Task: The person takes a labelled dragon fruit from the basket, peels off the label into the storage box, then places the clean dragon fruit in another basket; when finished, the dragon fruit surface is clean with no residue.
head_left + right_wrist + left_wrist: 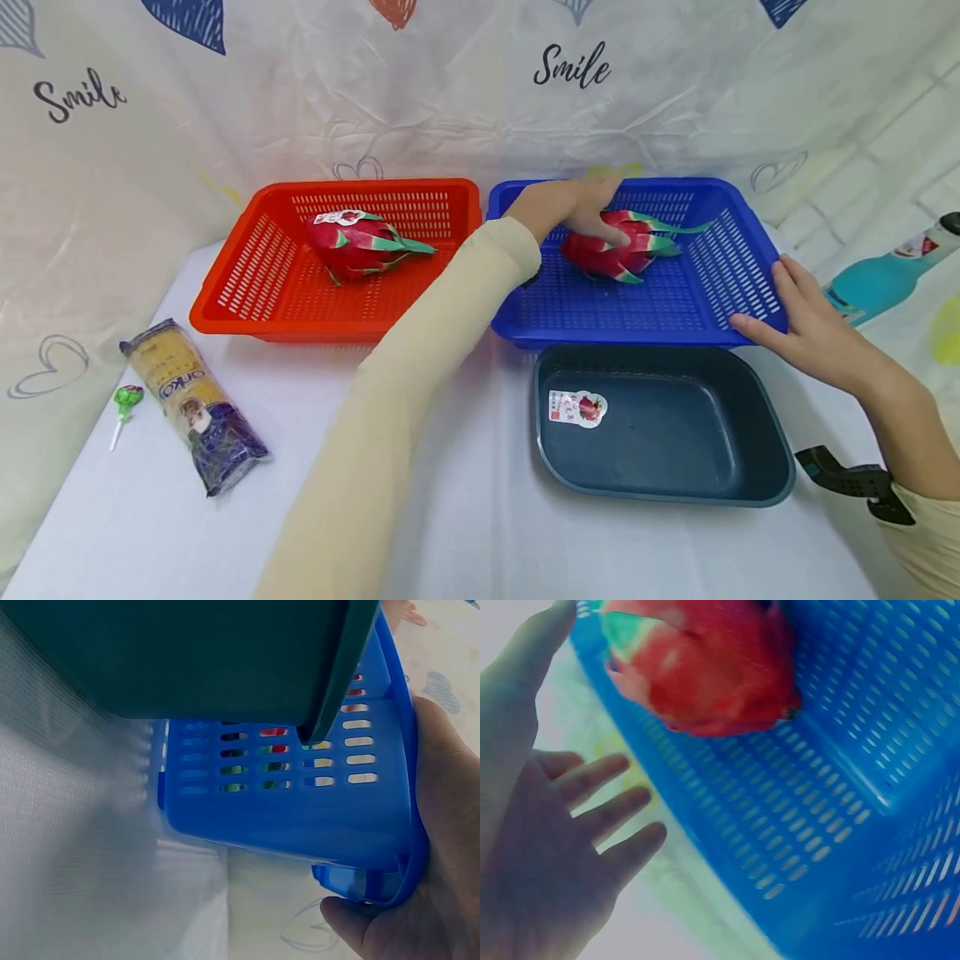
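A pink-red dragon fruit (596, 254) with green-tipped scales lies in the blue basket (697, 317). Over its back left side reaches my left hand (573, 207). In the left wrist view that hand (555, 855) has its fingers spread beside the fruit (705, 675), apart from it, near the basket's rim. At the basket's front right corner my right hand (817, 337) grips the rim; the right wrist view shows the thumb and palm (450, 840) around it. Another dragon fruit (341, 250), with a white sticker, sits in the red basket (240, 323).
A dark teal basin (645, 450) bearing a fruit sticker stands in front of the blue basket. Far left are a pasta packet (191, 404) and a green lollipop (127, 398). A bottle of blue liquid (873, 283) is beyond the right hand.
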